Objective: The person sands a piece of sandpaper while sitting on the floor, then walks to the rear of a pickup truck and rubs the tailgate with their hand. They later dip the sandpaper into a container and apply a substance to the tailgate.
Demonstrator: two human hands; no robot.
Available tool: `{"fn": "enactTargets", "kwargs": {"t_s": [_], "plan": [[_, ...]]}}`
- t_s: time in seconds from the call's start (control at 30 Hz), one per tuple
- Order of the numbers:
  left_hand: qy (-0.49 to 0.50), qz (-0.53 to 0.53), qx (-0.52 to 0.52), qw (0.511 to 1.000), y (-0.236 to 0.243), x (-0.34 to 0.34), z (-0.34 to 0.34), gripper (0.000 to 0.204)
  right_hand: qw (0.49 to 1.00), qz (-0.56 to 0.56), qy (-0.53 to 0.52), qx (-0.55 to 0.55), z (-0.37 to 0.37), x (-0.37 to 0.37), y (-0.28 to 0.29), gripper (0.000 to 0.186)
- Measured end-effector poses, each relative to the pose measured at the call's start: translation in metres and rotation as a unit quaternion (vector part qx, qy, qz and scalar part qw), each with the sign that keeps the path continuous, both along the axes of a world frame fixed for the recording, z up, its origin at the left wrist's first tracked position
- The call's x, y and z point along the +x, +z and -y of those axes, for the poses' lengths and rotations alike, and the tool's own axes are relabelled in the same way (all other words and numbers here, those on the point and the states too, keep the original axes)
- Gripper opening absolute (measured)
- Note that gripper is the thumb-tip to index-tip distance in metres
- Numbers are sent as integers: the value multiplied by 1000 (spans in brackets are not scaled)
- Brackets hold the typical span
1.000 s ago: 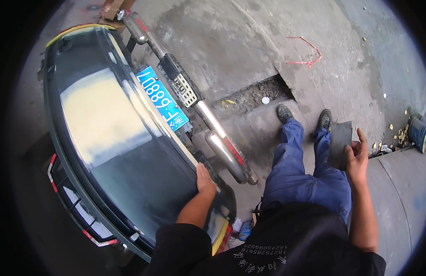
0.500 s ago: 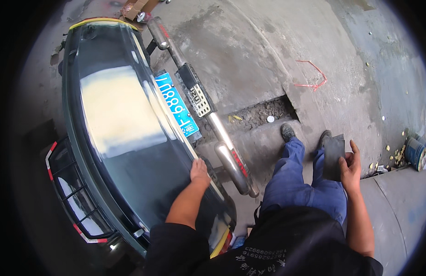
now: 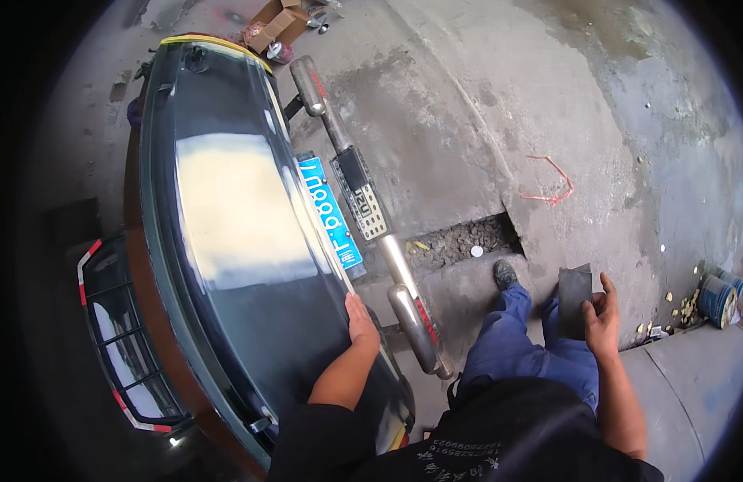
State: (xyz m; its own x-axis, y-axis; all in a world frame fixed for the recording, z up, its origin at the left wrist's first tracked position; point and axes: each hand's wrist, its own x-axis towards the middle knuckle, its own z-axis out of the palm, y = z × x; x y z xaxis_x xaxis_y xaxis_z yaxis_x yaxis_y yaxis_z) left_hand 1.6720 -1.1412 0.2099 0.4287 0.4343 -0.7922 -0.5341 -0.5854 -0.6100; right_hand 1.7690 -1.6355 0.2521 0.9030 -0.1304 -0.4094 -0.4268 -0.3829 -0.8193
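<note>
A dark green-black tailgate of a vehicle lies along my left side, with a smooth cream filler patch across its middle, whitish at the borders. My left hand rests on the tailgate's right edge, fingers stretched out and lying flat, holding nothing. On my right, well away from the vehicle, my right hand grips a dark grey sheet of sandpaper between thumb and fingers. The sheet hangs in front of my blue trouser leg, and a second corner shows behind its top edge.
A chrome bumper bar and a blue licence plate run beside the tailgate. Beyond my feet is a rough pit in the concrete. Blue paint buckets stand at right; a cardboard box sits at the far end. Red tape lies on the ground.
The view has tilted, so the scene sits lower and the vehicle further right. My left hand now lies flatter along the edge, fingers straighter. My right hand still holds the sandpaper.
</note>
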Motion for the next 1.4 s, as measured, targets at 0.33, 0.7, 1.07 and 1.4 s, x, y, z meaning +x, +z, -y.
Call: {"fn": "enactTargets", "kwargs": {"t_s": [0.33,0.7,1.07,1.4], "plan": [[9,72,40,997,13,117,-71,83,999,1,-12,40,-7,49,-16,66],[9,163,123,979,-7,270,-140,82,987,-100,29,123,-33,150,-146,65],[171,63,61,981,5,170,-49,91,955,-201,113,184,-95,206,-199,67],[-32,182,138,973,-16,344,-179,85,945,-234,156,164,-114,184,-224,68]]}}
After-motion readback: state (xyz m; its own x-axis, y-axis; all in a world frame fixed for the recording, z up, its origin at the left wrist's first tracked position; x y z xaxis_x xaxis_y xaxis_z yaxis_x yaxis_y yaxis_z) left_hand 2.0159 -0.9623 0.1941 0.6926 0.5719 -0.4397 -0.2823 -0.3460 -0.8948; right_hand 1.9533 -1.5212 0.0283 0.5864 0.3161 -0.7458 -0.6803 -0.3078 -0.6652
